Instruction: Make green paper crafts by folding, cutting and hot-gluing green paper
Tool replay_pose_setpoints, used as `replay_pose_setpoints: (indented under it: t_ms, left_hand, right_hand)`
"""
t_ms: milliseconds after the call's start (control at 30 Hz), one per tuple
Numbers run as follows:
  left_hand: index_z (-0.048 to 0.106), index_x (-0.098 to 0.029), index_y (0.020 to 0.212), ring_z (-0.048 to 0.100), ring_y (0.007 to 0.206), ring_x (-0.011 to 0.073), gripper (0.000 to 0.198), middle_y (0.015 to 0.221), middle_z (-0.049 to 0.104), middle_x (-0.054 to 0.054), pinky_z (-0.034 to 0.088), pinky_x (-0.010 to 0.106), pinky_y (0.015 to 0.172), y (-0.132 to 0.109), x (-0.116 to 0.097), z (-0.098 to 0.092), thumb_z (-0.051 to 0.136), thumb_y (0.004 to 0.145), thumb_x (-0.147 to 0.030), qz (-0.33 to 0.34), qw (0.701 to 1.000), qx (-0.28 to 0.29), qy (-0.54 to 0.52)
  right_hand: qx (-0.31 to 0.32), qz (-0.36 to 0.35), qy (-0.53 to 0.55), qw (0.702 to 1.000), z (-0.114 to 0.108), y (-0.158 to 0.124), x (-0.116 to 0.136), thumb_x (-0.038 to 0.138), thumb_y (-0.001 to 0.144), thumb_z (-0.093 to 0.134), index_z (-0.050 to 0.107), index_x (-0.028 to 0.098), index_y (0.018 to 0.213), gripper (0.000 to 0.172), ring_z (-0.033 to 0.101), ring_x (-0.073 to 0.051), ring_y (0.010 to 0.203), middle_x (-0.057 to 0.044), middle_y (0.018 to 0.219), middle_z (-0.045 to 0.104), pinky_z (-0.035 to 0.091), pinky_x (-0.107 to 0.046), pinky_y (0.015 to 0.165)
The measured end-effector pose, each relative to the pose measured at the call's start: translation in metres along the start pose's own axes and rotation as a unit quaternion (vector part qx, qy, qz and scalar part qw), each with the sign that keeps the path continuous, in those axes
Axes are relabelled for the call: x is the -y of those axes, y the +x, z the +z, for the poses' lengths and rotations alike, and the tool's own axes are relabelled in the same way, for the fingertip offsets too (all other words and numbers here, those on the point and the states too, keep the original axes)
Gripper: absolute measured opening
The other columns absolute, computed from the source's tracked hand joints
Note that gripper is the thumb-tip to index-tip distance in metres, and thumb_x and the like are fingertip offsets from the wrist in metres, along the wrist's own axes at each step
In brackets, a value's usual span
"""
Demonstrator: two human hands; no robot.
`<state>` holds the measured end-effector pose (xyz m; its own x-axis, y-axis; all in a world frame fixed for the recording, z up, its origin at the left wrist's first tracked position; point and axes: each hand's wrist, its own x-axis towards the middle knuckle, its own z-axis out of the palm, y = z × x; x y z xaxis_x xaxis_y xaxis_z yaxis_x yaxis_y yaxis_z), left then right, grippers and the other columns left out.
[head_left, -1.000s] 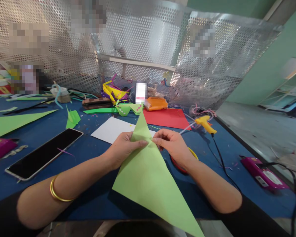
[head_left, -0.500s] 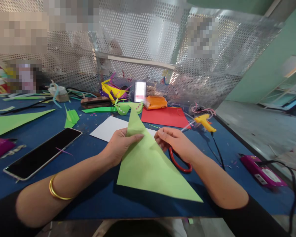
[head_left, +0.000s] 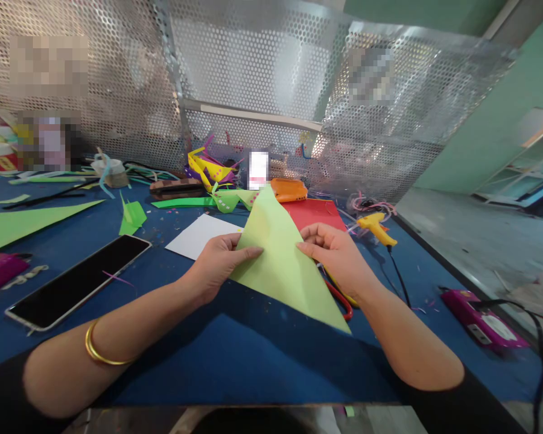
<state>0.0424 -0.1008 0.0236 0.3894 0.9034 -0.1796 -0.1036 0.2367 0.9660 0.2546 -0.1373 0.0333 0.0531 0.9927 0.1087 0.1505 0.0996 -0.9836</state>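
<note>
A light green triangular sheet of paper is held above the blue table, its narrow tip pointing away from me. My left hand is closed on its left edge, thumb on top. On the opposite edge my right hand pinches the paper between thumb and fingers. Under the right wrist lies a pair of scissors with a red handle, mostly covered by paper and hand. Behind the green paper are a white sheet and a red sheet, both partly hidden.
A phone lies at left, near a green paper piece. To the right are a yellow glue gun and a purple power strip with a black cable. An orange case stands near the perforated metal screen.
My right hand has come onto the paper's right edge, where before it was beside it. The paper has been raised and tilted, its lower edge now farther from me.
</note>
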Motion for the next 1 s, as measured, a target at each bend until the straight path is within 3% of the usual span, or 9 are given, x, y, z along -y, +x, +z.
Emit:
replay_pose_setpoints:
  t_ms: [100,267,400,533,767,1000]
  left_hand:
    - [0.073,-0.016,0.092,0.071,0.069,0.0219,0.035,0.081,0.077,0.008,0.056,0.03,0.063,0.0,-0.001,0.0,0.082,0.063,-0.033,0.002,1.0,-0.002,0.005]
    - [0.073,-0.019,0.095,0.07,0.066,0.0213,0.034,0.078,0.076,0.004,0.055,0.03,0.061,-0.002,-0.002,0.002,0.08,0.065,-0.032,0.005,0.999,0.012,0.039]
    - [0.073,-0.019,0.096,0.069,0.068,0.0198,0.035,0.077,0.076,0.003,0.054,0.028,0.062,-0.001,-0.002,0.001,0.08,0.064,-0.031,0.02,0.998,0.013,0.056]
    - [0.069,-0.016,0.106,0.067,0.068,0.0167,0.044,0.075,0.074,0.002,0.05,0.024,0.06,0.002,-0.003,-0.001,0.08,0.065,-0.028,0.064,0.995,0.008,0.073]
    - [0.06,-0.02,0.124,0.069,0.081,0.0181,0.061,0.087,0.075,0.001,0.055,0.028,0.076,-0.001,-0.005,0.001,0.079,0.066,-0.02,0.124,0.989,0.022,0.071]
    - [0.066,-0.02,0.12,0.066,0.069,0.0159,0.058,0.069,0.07,-0.003,0.055,0.028,0.073,-0.005,-0.005,0.003,0.082,0.064,-0.026,0.181,0.978,-0.036,0.094]
  right_hand:
    - [0.048,-0.016,0.032,0.998,0.004,-0.002,0.0,0.028,0.068,0.076,0.055,0.029,0.122,0.057,0.063,-0.015,0.072,0.004,0.081,0.067,0.051,-0.029,0.066]
    - [0.107,0.029,0.032,0.993,0.013,-0.007,-0.004,0.028,0.066,0.076,0.07,0.027,0.106,0.041,0.066,-0.017,0.074,0.0,0.092,0.072,0.054,-0.032,0.066]
    - [0.037,0.001,-0.065,0.997,0.013,-0.006,-0.01,0.026,0.067,0.076,0.073,0.027,0.104,0.037,0.06,-0.014,0.058,0.002,0.077,0.071,0.05,-0.029,0.054]
    - [-0.035,-0.016,-0.086,0.996,0.008,-0.005,-0.009,0.026,0.067,0.076,0.074,0.026,0.105,0.038,0.063,-0.018,0.064,-0.001,0.08,0.073,0.053,-0.033,0.057]
    - [-0.066,-0.023,-0.103,0.992,0.004,-0.008,0.004,0.031,0.063,0.081,0.073,0.026,0.107,0.045,0.067,-0.021,0.076,-0.004,0.093,0.074,0.056,-0.037,0.067]
    - [-0.126,-0.052,-0.135,0.981,0.003,-0.011,0.006,0.032,0.062,0.082,0.075,0.025,0.097,0.037,0.066,-0.02,0.074,-0.003,0.089,0.074,0.055,-0.035,0.067]
